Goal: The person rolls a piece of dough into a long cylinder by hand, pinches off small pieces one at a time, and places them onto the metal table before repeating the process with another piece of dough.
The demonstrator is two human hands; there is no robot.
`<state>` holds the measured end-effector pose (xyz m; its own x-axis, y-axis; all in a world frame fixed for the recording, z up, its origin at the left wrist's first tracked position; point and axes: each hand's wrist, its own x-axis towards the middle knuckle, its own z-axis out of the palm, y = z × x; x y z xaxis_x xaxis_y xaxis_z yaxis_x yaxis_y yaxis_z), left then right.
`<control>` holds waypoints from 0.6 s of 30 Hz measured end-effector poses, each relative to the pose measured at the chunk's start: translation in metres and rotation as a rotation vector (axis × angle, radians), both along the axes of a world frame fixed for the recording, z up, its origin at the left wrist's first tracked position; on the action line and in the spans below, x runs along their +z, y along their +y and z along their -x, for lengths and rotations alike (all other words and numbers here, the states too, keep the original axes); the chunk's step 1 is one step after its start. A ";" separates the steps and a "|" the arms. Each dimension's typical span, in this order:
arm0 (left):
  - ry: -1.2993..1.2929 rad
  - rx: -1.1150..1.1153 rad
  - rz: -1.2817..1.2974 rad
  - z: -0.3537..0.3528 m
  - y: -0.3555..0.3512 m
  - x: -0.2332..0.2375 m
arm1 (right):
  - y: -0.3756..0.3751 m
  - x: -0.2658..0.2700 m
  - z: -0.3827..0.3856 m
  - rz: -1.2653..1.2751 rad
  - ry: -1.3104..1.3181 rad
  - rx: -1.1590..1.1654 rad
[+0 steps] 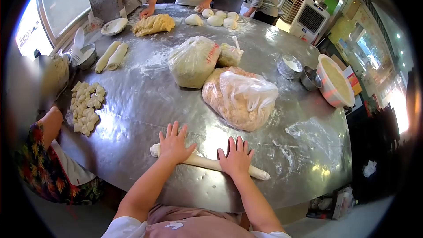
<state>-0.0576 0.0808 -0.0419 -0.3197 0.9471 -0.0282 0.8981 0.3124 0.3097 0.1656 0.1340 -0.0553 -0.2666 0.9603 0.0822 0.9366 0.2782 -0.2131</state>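
Note:
A long rope of pale dough (205,162) lies across the metal table in front of me. My left hand (175,143) rests flat on it near its left end, fingers spread. Toward the other end, my right hand (235,156) presses on the same dough with its fingers apart. Both ends of the rope stick out past my hands. Just beyond my right hand sits a large orange-brown mass in a clear plastic bag (240,99). Behind that stand a bag of pale dough (193,63) and a smaller tied bag (229,55).
Small dough pieces (87,105) lie at left, below two dough rolls (112,56). A yellow dough mass (154,25) and white dough balls (215,20) sit at the far side, near a co-worker's hands. A metal bowl (311,78) and a large tub (335,81) stand right.

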 end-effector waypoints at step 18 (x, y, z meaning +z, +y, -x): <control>0.045 0.181 -0.154 0.026 -0.014 -0.013 | 0.033 -0.004 -0.057 -0.058 -0.048 -0.157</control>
<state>-0.0834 0.0671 -0.0550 -0.4825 0.8662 0.1300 0.8456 0.4219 0.3270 0.2230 0.1675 -0.0594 -0.1191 0.9844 0.1296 0.9781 0.1387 -0.1552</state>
